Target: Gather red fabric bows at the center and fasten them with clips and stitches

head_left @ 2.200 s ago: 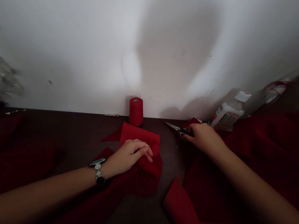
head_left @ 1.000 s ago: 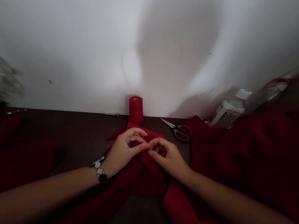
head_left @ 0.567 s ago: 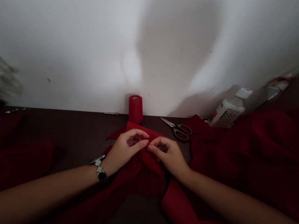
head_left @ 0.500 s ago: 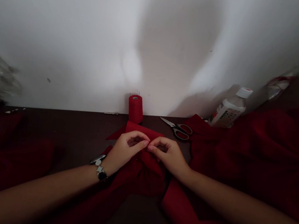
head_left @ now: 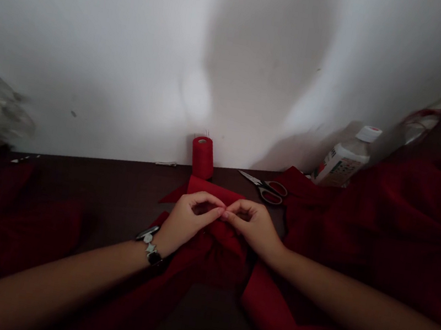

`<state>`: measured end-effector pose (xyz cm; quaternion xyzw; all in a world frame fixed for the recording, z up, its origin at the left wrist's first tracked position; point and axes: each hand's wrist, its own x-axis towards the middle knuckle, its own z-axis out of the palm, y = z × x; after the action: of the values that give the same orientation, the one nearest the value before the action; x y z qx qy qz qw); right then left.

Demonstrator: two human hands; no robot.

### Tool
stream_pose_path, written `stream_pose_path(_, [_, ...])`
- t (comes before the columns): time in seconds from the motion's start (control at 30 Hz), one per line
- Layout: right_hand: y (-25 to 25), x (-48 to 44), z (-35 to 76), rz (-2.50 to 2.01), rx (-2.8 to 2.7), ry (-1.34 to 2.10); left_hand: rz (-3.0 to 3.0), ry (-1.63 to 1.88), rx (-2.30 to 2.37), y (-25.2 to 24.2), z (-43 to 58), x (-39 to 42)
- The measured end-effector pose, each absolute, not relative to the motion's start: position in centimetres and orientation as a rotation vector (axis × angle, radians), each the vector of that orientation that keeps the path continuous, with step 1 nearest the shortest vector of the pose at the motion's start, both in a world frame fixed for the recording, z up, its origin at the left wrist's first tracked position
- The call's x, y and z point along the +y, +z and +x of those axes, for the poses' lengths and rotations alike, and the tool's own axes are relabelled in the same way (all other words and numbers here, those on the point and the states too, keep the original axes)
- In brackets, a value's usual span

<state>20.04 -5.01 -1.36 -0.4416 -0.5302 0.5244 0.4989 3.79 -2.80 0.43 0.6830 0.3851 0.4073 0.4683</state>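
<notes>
A folded piece of red fabric (head_left: 216, 189) lies on the dark table (head_left: 115, 193) in front of me. My left hand (head_left: 189, 218), with a watch on its wrist, pinches the fabric at its gathered middle. My right hand (head_left: 254, 227) pinches the same spot, fingertips meeting those of the left. Both hands have curled fingers. Whether anything small sits between the fingertips is too dark to tell.
A red thread spool (head_left: 202, 156) stands against the white wall. Scissors (head_left: 269, 189) lie to its right on the table. A white-capped bottle (head_left: 344, 159) leans at the right. More red cloth (head_left: 396, 215) piles at right, and some lies at left (head_left: 6, 220).
My right hand left the scissors on the table and came to the fabric beside my left hand. Since then both hands stay pinched together, with only a slight camera shift.
</notes>
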Motion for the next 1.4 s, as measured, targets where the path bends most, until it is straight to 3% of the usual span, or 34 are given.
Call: stream_pose_path(1.4, [-1.78, -5.02, 20.35, -1.105, -1.417, 1.051, 1.779, 0.959, 1.064, 0.67, 3.94, -3.13])
